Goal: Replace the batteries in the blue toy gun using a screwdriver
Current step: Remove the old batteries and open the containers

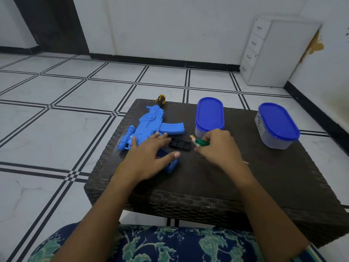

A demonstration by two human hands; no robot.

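The blue toy gun [149, 125] lies on the left half of a dark woven table [217, 178], its grip pointing toward me. My left hand [151, 154] rests on the gun's grip with fingers spread, the thumb touching the grip's end. A black battery cover [179, 144] lies beside the gun. My right hand [217, 146] pinches green batteries [200, 142] just right of the cover. A screwdriver with a black and yellow handle [160, 100] lies at the table's far edge, behind the gun's muzzle.
Two clear tubs with blue lids stand on the table, one [209, 115] just behind my right hand, the other [277, 125] at the far right. A white drawer unit [273, 53] stands against the wall. Tiled floor surrounds the table.
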